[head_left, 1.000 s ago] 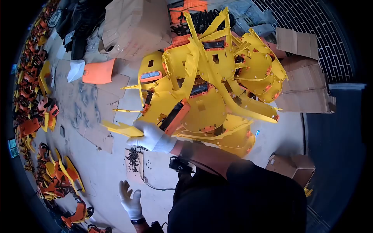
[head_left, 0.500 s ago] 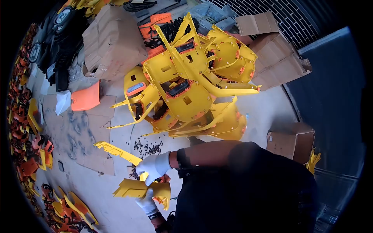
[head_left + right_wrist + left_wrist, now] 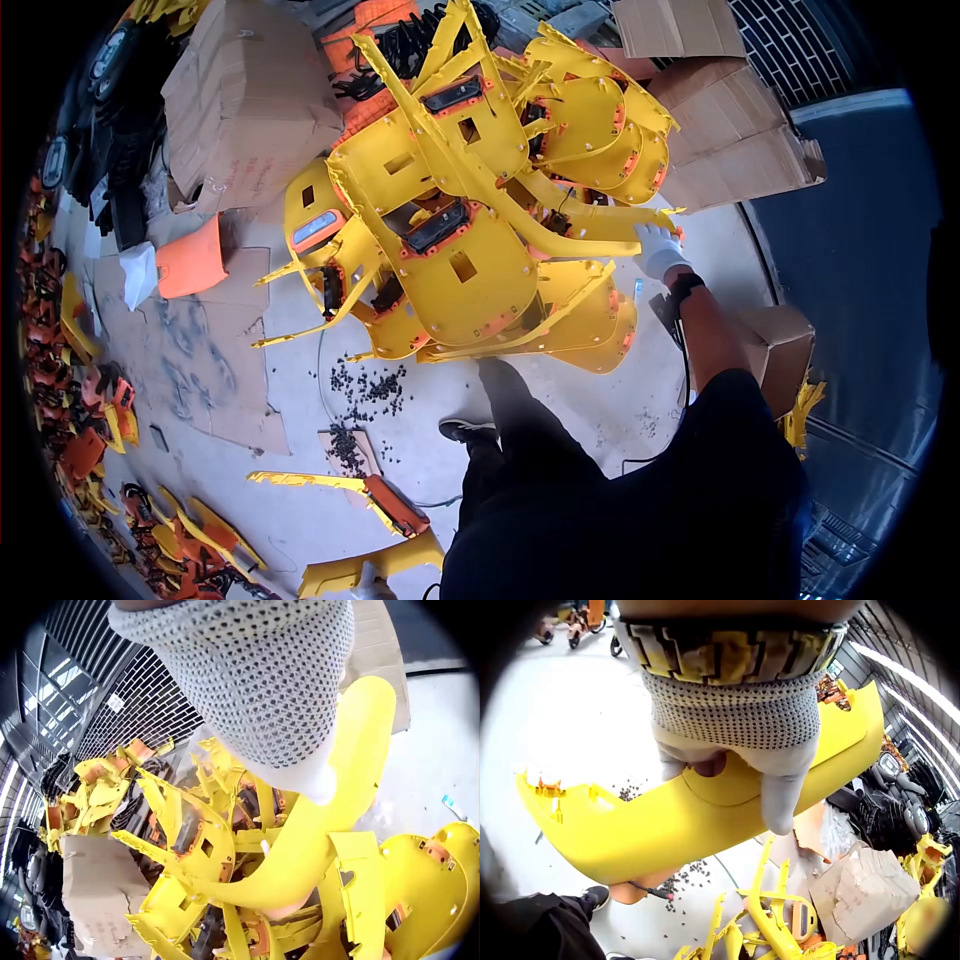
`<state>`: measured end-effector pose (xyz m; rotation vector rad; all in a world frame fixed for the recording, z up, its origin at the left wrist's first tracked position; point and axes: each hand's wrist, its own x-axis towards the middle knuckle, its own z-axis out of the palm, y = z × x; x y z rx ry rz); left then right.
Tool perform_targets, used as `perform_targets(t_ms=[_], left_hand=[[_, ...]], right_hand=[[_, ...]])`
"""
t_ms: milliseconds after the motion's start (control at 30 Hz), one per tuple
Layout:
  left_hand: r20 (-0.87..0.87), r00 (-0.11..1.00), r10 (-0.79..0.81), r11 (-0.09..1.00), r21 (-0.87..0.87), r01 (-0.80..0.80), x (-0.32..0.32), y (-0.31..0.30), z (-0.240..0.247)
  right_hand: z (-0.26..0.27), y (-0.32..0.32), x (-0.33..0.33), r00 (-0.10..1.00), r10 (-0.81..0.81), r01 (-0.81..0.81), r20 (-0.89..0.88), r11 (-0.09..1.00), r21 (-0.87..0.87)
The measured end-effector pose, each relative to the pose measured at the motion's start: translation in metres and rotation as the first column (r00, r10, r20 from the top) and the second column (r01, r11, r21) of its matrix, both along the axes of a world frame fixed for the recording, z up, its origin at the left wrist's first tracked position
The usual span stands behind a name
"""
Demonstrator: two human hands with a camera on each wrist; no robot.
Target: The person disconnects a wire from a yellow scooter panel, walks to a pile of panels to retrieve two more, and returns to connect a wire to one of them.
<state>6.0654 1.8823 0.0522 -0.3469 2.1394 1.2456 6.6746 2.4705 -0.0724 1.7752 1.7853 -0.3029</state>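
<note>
My gloved left hand (image 3: 372, 583) grips a curved yellow panel (image 3: 630, 836) by its edge, the thumb (image 3: 781, 802) lying across its face. Orange tabs show at one end of this panel. Just beyond it in the head view are a thin yellow strip (image 3: 300, 480) and an orange-red piece (image 3: 397, 507). At the far right, my gloved right hand (image 3: 660, 250) holds the end of a long curved yellow trim piece (image 3: 300, 862) on the pile. Its fingers are mostly hidden by the back of the glove in the right wrist view.
The pile of yellow panels (image 3: 470, 280) fills the middle. Many small black pieces (image 3: 365, 390) lie on the floor and on a cardboard sheet. A large cardboard box (image 3: 250, 110) stands at upper left, another box (image 3: 785, 350) at right. More orange and yellow parts (image 3: 200, 540) lie lower left.
My right hand has let go of the thin yellow strip and moved right to the pile's trim piece. My left hand, empty at first, took the curved panel and moved down with it.
</note>
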Motion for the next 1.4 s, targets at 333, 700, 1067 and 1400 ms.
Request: perform_targets(t_ms=[333,700,1067,1400], left_hand=[[-0.05,0.985,-0.163,0.986,0.023,0.164,0.025,0.113,0.042],[-0.248,0.936,-0.251,0.857,0.392,0.334,0.0,0.082,-0.007],[-0.088,0.996,0.033,0.816,0.577,0.024,-0.049,0.103,0.022],[0.033,0.943,0.331,0.599,0.764,-0.238,-0.094,0.05,0.06]], right_hand=[[-0.046,0.013,-0.007,0.985,0.171,-0.174,-0.039,0.981,-0.088],[0.221,0.01,-0.016,0.975,0.218,-0.208,-0.043,0.963,0.174],[0.449,-0.156,-0.149,0.722,0.483,-0.222,-0.496,0.84,0.494],[0.445,-0.215,-0.276,0.166,0.531,-0.28,-0.831,0.833,0.477]])
